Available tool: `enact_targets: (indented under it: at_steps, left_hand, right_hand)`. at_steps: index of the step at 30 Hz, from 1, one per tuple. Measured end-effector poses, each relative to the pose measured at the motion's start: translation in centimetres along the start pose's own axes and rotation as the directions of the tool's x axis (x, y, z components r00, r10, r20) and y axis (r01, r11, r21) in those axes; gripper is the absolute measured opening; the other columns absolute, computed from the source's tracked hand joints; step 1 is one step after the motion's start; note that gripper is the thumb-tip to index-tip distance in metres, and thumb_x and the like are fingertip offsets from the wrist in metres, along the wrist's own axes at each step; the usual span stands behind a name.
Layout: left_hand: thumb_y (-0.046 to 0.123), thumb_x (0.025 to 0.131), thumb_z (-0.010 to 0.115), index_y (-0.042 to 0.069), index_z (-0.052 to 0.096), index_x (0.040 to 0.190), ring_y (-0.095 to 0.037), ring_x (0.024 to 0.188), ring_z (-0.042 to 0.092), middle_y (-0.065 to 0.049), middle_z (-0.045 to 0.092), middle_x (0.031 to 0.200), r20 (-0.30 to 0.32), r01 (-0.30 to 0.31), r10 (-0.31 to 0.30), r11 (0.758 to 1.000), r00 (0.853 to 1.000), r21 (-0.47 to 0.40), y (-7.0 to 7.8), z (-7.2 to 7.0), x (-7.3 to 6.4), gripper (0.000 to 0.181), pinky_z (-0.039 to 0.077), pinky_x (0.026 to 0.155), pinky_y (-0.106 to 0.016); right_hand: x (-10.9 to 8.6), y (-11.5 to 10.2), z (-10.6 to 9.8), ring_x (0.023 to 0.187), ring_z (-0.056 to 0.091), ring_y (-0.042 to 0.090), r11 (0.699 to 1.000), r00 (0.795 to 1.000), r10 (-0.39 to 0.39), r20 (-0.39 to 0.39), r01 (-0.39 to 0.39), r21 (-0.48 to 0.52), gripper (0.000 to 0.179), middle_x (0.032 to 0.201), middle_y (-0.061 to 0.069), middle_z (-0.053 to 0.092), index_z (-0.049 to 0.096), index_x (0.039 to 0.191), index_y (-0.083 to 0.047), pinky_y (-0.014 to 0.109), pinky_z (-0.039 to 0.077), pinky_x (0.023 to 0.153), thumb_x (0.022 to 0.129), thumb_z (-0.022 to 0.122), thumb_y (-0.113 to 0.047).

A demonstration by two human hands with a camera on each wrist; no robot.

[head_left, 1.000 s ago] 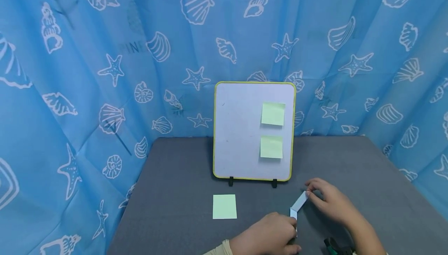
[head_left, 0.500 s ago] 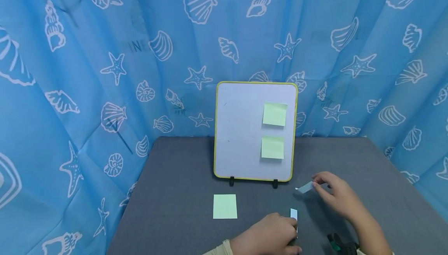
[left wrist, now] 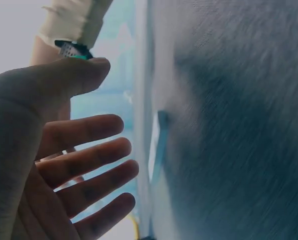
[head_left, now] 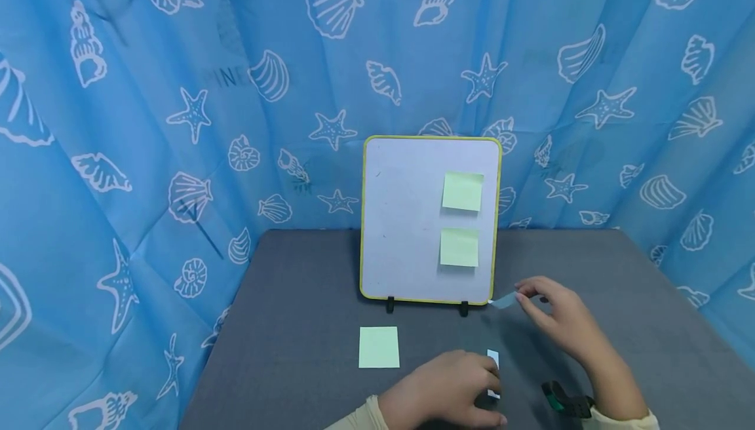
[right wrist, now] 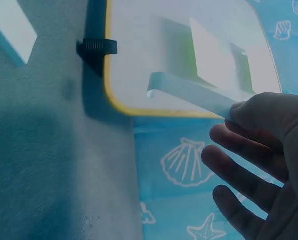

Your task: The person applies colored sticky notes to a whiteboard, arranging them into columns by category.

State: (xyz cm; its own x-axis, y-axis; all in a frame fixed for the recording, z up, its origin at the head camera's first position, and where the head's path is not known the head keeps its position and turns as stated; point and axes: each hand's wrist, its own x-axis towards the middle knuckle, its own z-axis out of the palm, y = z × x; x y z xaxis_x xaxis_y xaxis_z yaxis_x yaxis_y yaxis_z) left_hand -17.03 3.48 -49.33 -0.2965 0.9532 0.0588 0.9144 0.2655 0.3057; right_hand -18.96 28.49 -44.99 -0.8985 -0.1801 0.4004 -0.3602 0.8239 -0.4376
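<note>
Between thumb and forefinger my right hand pinches a thin pale-blue sticky strip, its free end curled. The strip is held in the air near the lower right corner of the whiteboard. On the grey table lies a small pad of sticky strips, partly hidden in the head view by my left hand. In the left wrist view, the left fingers are spread and relaxed beside the pad, holding nothing.
Two green sticky notes, an upper one and a lower one, are stuck on the board's right half. Black feet support the board. Another green note lies flat on the table. A blue shell-print curtain hangs behind.
The strip has come off the pad in my right hand, which has moved away towards the board. My left hand has let go of the pad and lifted slightly.
</note>
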Motion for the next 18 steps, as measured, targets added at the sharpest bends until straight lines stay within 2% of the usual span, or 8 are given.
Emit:
enact_targets:
  at_steps: [3, 7, 12, 18]
  left_hand:
    - [0.049, 0.105, 0.066, 0.023, 0.081, 0.12, 0.011, 0.094, 0.063, 0.014, 0.072, 0.113, -0.057, 0.006, -0.005, 1.0, 0.998, 0.017, -0.4, -0.7, -0.4, 0.034, 0.048, 0.082, -0.002]
    - [0.048, 0.104, 0.066, 0.02, 0.082, 0.116, 0.008, 0.096, 0.065, 0.011, 0.072, 0.114, -0.138, 0.06, -0.055, 0.998, 0.989, 0.032, -1.1, -2.0, -1.2, 0.034, 0.05, 0.084, -0.004]
    - [0.046, 0.104, 0.068, 0.017, 0.082, 0.116, 0.003, 0.1, 0.067, 0.008, 0.073, 0.118, -0.226, 0.141, -0.134, 0.99, 0.965, 0.013, -2.0, -3.8, -2.6, 0.035, 0.052, 0.087, -0.007]
    - [0.044, 0.103, 0.07, 0.017, 0.081, 0.117, -0.002, 0.106, 0.069, 0.006, 0.072, 0.121, -0.293, 0.224, -0.227, 0.974, 0.929, -0.044, -3.1, -5.6, -4.0, 0.032, 0.054, 0.093, -0.012]
  right_hand:
    - [0.4, -0.3, 0.2, 0.089, 0.07, 0.014, 1.0, 1.0, -0.026, -0.015, 0.026, -0.007, 0.01, 0.104, 0.0, 0.076, 0.077, 0.109, -0.012, 0.045, 0.06, 0.077, 0.099, 0.075, -0.011]
    - [1.0, -0.9, 0.3, 0.089, 0.071, 0.019, 0.998, 0.997, -0.062, -0.04, 0.062, -0.011, 0.011, 0.104, 0.002, 0.076, 0.077, 0.108, -0.012, 0.048, 0.061, 0.077, 0.098, 0.076, -0.008]
    - [1.8, -1.6, 0.4, 0.09, 0.071, 0.021, 0.993, 0.99, -0.119, -0.072, 0.118, -0.012, 0.013, 0.105, 0.003, 0.077, 0.076, 0.106, -0.01, 0.046, 0.06, 0.076, 0.095, 0.077, -0.004]
    - [3.2, -2.4, 0.6, 0.089, 0.07, 0.019, 0.987, 0.982, -0.158, -0.108, 0.158, -0.006, 0.014, 0.102, 0.003, 0.076, 0.076, 0.102, -0.01, 0.046, 0.059, 0.075, 0.092, 0.078, -0.001]
